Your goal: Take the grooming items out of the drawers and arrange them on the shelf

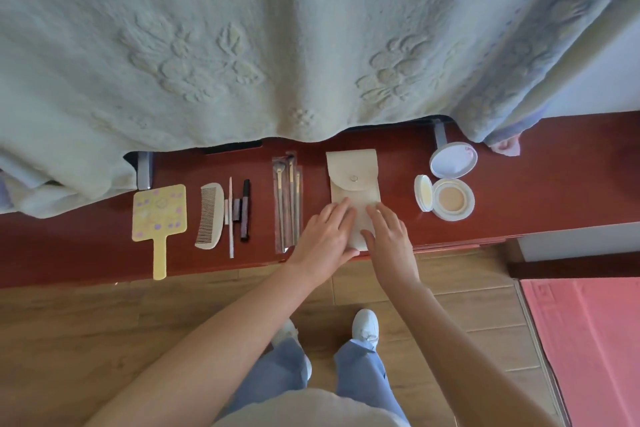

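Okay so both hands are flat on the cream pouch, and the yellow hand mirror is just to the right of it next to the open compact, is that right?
Not quite. Both hands, left hand and right hand, do rest on the cream pouch, but the head view shows the yellow hand mirror at the row's far left, beside the comb. Right of the pouch lies the open compact.

head cam | steep downward view | close over shelf (519, 191) | single view

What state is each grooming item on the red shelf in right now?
Pouch: snapped shut, flat, both hands pressing it.
Cushion compact: open, lid off beside it.
Brushes: in clear sleeve, flat.
Comb: flat.
Hand mirror: flat, handle overhanging edge.
Left hand: flat, open.
Right hand: flat, open.
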Demonstrator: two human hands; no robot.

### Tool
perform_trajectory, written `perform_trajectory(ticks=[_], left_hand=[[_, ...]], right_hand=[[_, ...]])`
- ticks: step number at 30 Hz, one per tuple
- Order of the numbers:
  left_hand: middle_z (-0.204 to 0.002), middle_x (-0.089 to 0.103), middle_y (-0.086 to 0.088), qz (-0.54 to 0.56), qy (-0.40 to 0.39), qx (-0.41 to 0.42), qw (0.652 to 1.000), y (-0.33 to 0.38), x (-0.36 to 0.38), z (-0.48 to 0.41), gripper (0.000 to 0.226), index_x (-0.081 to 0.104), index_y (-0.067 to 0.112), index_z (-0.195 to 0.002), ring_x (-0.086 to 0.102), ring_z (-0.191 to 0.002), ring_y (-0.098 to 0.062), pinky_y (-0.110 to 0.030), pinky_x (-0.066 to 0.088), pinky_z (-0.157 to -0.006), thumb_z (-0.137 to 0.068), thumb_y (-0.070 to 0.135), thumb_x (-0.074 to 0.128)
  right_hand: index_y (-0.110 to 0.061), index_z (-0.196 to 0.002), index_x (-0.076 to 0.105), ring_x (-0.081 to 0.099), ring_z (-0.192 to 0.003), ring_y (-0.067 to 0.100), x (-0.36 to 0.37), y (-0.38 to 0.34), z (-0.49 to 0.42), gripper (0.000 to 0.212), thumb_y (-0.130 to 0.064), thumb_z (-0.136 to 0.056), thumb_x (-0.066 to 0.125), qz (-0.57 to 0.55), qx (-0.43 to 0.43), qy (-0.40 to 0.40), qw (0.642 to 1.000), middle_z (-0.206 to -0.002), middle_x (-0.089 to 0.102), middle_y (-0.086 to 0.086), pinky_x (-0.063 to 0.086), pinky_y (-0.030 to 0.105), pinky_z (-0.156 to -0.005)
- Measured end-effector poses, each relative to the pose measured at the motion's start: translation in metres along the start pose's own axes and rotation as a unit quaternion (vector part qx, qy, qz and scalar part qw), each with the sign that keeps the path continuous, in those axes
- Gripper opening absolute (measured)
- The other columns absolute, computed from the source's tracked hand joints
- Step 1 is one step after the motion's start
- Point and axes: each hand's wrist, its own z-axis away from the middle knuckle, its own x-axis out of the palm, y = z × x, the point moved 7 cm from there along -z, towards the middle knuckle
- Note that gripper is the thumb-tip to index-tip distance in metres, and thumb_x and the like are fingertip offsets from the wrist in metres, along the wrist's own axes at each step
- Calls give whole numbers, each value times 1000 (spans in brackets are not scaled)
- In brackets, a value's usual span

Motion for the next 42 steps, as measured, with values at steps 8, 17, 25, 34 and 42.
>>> perform_trajectory(ticks=[8, 17, 25, 34, 42], left_hand=[[-139, 45, -14, -18, -4, -35, 999, -17, -12, 12, 68, 48, 2, -131, 43, -129, -29, -42, 44, -102, -79, 40, 70], [-133, 53, -17, 43, 49, -6, 998, 62, -14, -51, 75, 45, 1, -134, 56, -115, -30, -38, 49, -92, -74, 31, 77], [-128, 55, -25, 10, 30, -23, 999, 87, -5, -95, 86, 50, -1, -129, 58, -110, -37, -42, 53, -80, -58, 29, 87], [-114, 62, -21, -15, 64, -57, 996, 55, -17, -87, 80, 54, -4, -122, 62, -100, -33, -40, 57, -78, -54, 19, 90], [-108, 65, -17, -47, 82, -115, 989, 24, -24, -58, 83, 59, 0, -120, 65, -97, -30, -36, 57, -75, -50, 28, 91]], right_hand=[[-8, -134, 47, 42, -128, 28, 6, -22, -1, 42, -12, -92, 55, -32, -31, -27, 999, -141, 45, 10, 40, 35, -102], [-2, -117, 56, 53, -104, 35, -94, 77, 1, 27, -3, -90, 54, -71, 86, 184, 977, -119, 54, 17, 47, 40, -87], [-7, -141, 34, 36, -130, 32, -88, 131, -34, 45, -14, -97, 42, -24, 159, 69, 985, -145, 40, 14, 29, 35, -105], [-6, -136, 43, 44, -121, 31, -63, 92, -42, 40, -9, -96, 43, -39, 94, 45, 994, -135, 50, 14, 33, 35, -100], [-11, -136, 43, 43, -125, 28, -37, 65, -50, 40, -13, -95, 42, -52, 63, 0, 997, -139, 49, 9, 31, 31, -101]])
